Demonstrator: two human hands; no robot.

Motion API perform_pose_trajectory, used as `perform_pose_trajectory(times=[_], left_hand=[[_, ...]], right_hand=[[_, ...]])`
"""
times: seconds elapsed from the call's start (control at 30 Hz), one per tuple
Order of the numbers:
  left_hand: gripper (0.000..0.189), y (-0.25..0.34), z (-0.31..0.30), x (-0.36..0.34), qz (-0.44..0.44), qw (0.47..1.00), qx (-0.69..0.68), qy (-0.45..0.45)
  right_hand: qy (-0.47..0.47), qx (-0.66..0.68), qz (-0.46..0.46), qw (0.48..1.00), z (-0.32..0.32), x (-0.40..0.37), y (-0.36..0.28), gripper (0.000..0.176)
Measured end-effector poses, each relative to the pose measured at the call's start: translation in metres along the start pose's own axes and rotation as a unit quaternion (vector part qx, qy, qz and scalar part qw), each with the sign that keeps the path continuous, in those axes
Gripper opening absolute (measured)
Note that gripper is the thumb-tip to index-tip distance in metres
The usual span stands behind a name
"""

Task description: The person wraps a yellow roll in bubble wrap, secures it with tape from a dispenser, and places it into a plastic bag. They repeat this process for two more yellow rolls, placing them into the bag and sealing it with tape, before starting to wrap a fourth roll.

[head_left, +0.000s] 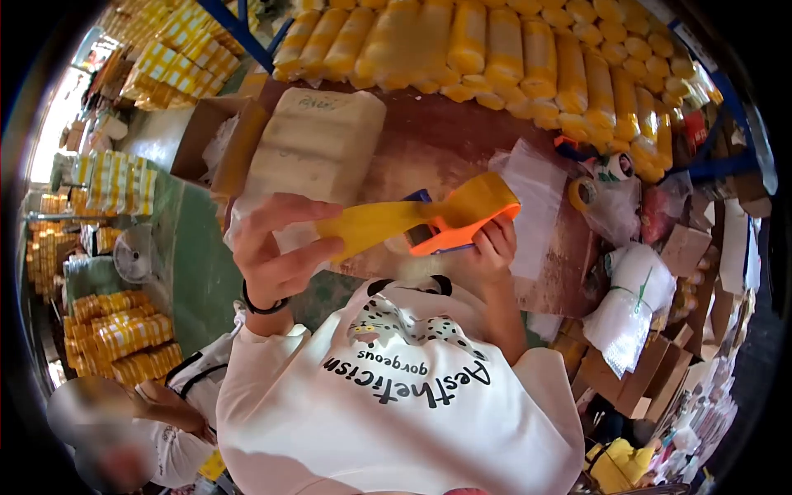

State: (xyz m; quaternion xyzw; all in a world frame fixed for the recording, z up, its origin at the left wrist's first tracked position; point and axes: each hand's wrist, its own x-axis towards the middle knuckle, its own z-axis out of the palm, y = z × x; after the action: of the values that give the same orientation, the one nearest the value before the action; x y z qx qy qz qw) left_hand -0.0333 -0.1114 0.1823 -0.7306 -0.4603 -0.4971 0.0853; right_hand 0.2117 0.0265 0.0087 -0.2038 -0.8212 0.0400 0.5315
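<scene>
My left hand [276, 247], with a dark band at the wrist, pinches the free end of a strip of yellow packing tape [375, 227] between thumb and fingers. The strip stretches across to an orange tape dispenser [474, 229] with blue parts, which my right hand [496, 245] grips at its right side. A yellow tape roll [488, 194] sits in the dispenser. Just beyond my left hand lies a cream wrapped block [318, 136] with handwriting on top. Both hands are held in front of my white shirt, above the table's near edge.
The worn reddish table [437, 136] carries clear plastic sheets [528, 198] and stacked yellow-wrapped rolls [503, 54]. An open carton [219, 140] stands left. Right are a bubble-wrapped bundle [631, 301] and cardboard boxes [631, 363]. Another person [177, 421] is at lower left, near a fan [134, 254].
</scene>
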Motion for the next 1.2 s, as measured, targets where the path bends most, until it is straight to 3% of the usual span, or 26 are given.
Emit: perform_pose_trajectory(times=[0.07,0.27,0.3,0.53,0.6,0.73,0.77,0.87,0.9,1.0,1.03,1.13,1.2], left_hand=[[0.012,0.006,0.007,0.000,-0.042,0.998,-0.046,-0.005],[0.012,0.010,0.015,0.018,0.077,0.987,-0.115,-0.085],[0.016,0.016,0.021,0.018,0.068,0.987,-0.127,-0.068],[0.020,0.016,0.025,0.033,0.249,0.954,-0.167,-0.007],[0.024,0.024,0.032,0.034,0.270,0.953,-0.134,0.021],[0.020,0.015,0.053,0.053,0.161,0.972,-0.151,-0.085],[0.020,0.011,0.057,0.061,0.118,0.969,-0.171,-0.130],[0.023,0.010,0.071,0.075,0.093,0.965,-0.185,-0.158],[0.024,0.013,0.069,0.080,0.098,0.962,-0.176,-0.186],[0.023,0.022,0.068,0.089,0.051,0.958,-0.189,-0.209],[0.022,0.024,0.067,0.091,0.034,0.958,-0.192,-0.210],[0.020,0.028,0.065,0.096,-0.001,0.959,-0.186,-0.214],[0.019,0.027,0.062,0.095,-0.008,0.960,-0.170,-0.222]], right_hand=[[-0.022,-0.019,-0.001,1.000,-0.017,0.003,0.003,0.014],[-0.063,-0.056,-0.029,0.996,-0.049,0.008,0.004,0.005],[-0.073,-0.059,-0.037,0.995,-0.054,0.008,0.003,0.005],[-0.041,-0.054,-0.062,0.996,-0.071,0.012,-0.003,0.015],[-0.096,0.010,0.043,0.994,-0.070,0.009,-0.010,0.020],[-0.182,0.151,0.193,0.952,-0.067,0.004,-0.028,0.027],[-0.216,0.200,0.206,0.933,-0.074,0.003,-0.029,0.029],[-0.274,0.336,0.307,0.847,-0.097,0.007,-0.024,0.028],[-0.223,0.390,0.316,0.836,-0.098,0.006,-0.020,0.030],[-0.166,0.364,0.312,0.862,-0.098,0.051,-0.020,0.028],[-0.182,0.362,0.242,0.882,-0.097,0.077,-0.021,0.028],[-0.255,0.383,0.179,0.870,-0.091,0.115,-0.030,0.029],[-0.235,0.344,0.170,0.893,-0.086,0.121,-0.034,0.023]])
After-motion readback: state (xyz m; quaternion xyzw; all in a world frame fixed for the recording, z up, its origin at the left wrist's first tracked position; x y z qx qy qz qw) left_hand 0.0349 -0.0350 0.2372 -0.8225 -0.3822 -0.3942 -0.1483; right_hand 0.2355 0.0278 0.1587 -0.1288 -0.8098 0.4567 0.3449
